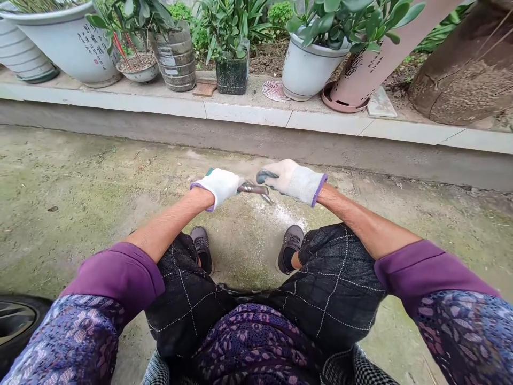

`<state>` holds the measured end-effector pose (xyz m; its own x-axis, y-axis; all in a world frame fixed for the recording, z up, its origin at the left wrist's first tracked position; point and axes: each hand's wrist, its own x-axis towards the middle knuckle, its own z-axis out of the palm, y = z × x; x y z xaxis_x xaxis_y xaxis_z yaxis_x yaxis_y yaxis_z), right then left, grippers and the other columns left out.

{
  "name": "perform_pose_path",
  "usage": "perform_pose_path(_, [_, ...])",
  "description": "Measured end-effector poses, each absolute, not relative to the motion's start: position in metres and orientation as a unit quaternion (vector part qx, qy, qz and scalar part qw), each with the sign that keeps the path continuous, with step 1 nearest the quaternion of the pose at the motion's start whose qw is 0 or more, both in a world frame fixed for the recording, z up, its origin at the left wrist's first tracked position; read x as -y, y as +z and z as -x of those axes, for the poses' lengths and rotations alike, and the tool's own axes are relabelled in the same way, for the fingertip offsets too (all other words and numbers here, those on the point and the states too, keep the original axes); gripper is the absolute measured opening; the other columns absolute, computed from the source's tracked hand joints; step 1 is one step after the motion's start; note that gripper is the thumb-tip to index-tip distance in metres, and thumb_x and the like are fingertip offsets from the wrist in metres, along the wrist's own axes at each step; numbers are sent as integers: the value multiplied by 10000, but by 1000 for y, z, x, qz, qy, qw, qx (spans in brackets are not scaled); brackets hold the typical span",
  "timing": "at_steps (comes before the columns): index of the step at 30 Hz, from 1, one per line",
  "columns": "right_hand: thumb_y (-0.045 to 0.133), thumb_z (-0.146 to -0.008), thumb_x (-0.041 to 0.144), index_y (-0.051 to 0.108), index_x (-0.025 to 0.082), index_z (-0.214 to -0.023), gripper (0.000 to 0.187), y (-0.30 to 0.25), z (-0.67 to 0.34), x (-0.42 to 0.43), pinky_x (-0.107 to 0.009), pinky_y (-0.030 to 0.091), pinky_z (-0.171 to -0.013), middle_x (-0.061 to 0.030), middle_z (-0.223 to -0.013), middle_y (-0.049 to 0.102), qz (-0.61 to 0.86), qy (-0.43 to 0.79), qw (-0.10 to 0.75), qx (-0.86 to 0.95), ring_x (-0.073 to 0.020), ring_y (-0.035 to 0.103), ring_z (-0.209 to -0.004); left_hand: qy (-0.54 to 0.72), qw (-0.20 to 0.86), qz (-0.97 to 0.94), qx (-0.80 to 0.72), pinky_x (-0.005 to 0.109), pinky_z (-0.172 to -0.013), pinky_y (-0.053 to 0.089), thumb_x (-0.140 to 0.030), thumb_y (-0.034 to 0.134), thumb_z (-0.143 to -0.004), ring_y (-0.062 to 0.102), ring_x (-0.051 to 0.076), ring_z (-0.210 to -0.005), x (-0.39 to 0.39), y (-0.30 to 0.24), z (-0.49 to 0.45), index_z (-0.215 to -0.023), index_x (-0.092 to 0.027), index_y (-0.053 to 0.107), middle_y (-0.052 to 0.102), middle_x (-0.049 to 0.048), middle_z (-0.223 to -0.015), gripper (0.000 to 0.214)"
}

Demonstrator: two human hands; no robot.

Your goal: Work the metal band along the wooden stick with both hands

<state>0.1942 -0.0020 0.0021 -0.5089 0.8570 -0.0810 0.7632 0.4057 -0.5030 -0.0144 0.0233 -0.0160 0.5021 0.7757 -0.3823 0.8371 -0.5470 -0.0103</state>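
Observation:
Both of my hands wear white work gloves with purple cuffs and darker coated fingers. My left hand (224, 184) is closed around a short brown, worn-looking bar-shaped tool (256, 189) that points to the right. A small greyish metal piece (266, 199) slants down at the tool's far end; I cannot tell whether it is part of it. Just right of the tool, my right hand (286, 177) has its fingers curled, and what they hold, if anything, is hidden. White powder (284, 213) is scattered on the concrete below my hands.
My shoes (292, 240) stand either side of the powder. Ahead runs a low tiled ledge (248, 113) with potted plants, including a white pot (310, 69) and a tilted-looking pink planter (356, 77). A wheel (22, 321) is at the lower left.

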Motion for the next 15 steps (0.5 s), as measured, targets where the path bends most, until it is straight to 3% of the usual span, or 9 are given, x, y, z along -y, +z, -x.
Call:
perform_pose_path(3, [525, -855, 212, 725, 183, -865, 202, -5, -211, -11, -250, 382, -533, -19, -680, 638, 532, 281, 120, 790, -116, 509, -559, -135, 156, -878, -433, 305, -675, 419, -304, 568, -841, 635, 224, -719, -12, -13, 6, -979, -226, 726, 690, 78, -771, 224])
perform_pose_path(7, [554, -857, 236, 717, 172, -926, 188, -14, -216, -16, -241, 422, -522, -31, -744, 671, 539, 345, 148, 754, -114, 535, -562, 96, 312, -832, -449, 258, -651, 406, -384, 603, -804, 556, 150, -690, -15, -5, 4, -979, -174, 702, 655, 17, -775, 291])
perform_pose_path(9, [530, -876, 229, 708, 174, -923, 192, -17, -210, -12, -246, 441, -560, -28, -738, 670, 531, 338, 149, 762, -118, 547, -579, 164, 339, -797, -472, 250, -629, 403, -366, 601, -792, 523, 134, -665, -22, -3, 4, -957, -142, 689, 622, 11, -743, 292])
perform_pose_path(12, [532, -870, 199, 707, 198, -877, 175, -18, -197, -6, -256, 433, -599, -19, -715, 667, 504, 311, 120, 797, -130, 551, -602, 133, 277, -798, -518, 272, -634, 420, -362, 587, -802, 553, 158, -668, -32, -3, 5, -966, -140, 690, 631, 36, -751, 295])
perform_pose_path(15, [574, -837, 186, 714, 211, -835, 142, -16, -190, -3, -272, 392, -588, -18, -676, 650, 489, 289, 83, 819, -142, 528, -586, -2, 158, -829, -536, 336, -701, 462, -382, 516, -868, 646, 244, -767, -34, -11, 5, -1026, -148, 707, 692, 114, -849, 341])
